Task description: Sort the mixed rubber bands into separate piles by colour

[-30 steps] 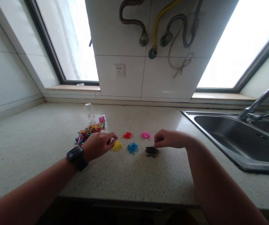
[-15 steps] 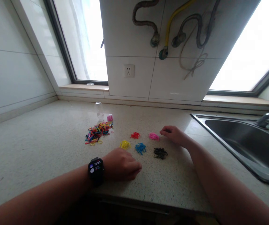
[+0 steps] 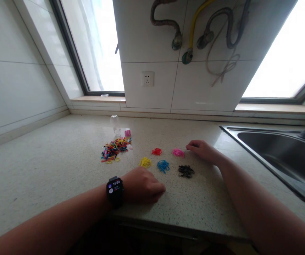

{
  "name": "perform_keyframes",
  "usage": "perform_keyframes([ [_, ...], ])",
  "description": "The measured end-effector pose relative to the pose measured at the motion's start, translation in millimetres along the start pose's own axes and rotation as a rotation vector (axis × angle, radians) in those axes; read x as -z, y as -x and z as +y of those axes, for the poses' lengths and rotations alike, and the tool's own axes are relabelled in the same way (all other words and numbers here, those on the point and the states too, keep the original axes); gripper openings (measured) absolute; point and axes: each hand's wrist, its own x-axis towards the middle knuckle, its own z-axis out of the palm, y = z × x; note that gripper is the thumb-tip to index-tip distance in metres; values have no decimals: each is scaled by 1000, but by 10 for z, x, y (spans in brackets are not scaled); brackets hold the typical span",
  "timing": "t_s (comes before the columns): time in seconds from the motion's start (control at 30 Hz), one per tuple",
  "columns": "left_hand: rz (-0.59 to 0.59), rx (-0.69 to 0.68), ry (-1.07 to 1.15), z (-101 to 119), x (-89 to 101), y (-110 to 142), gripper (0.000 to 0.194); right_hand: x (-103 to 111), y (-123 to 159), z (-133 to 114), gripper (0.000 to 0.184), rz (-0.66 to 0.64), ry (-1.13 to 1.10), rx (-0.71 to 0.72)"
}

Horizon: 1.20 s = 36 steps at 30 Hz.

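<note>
My left hand (image 3: 145, 187), with a smartwatch (image 3: 115, 187) on its wrist, rests curled on the counter near its front edge. Its fingers are closed and their inner side is hidden. Just beyond it lie a yellow pile (image 3: 145, 162) and a blue pile (image 3: 163, 166) of small rubber bands. My right hand (image 3: 199, 149) is beside the pink pile of bands (image 3: 178, 152), apart from it, fingers pressed together; anything between them is too small to make out. A red pile (image 3: 157, 151) and a black pile (image 3: 186, 171) complete the group.
A larger heap of mixed-colour bands (image 3: 115, 149) lies on the left of the counter (image 3: 48, 170). Behind it stand a clear container (image 3: 115, 125) and a small pink cap-like piece (image 3: 127, 132). A steel sink (image 3: 261, 148) is at the right.
The view has shifted slightly, so most things appear a little further right. Both hands keep nearly the same place relative to the piles, and the piles look unchanged.
</note>
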Motion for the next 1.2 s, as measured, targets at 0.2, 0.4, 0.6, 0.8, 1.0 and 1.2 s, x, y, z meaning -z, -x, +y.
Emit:
perform_keyframes([
  [0.2,4,-14,-13,22,33,-16,15,0,14,-28,38,-3,-12,-10],
  [0.4,-25,39,-66,-151,186,17,21,-5,-10,21,39,-4,-18,3],
  [0.6,-55,398,-84,-716,546,264,25,7,4,-15,38,-18,-11,-2],
  [0.8,-156,719,-107,-1200,761,679,28,15,-4,-5,38,-24,2,-6],
  [1.0,-246,795,-73,-1413,807,948,28,4,-30,30,40,-30,7,5],
  [1.2,-297,819,-46,-1505,778,1026,26,-3,-26,32,40,-33,11,12],
])
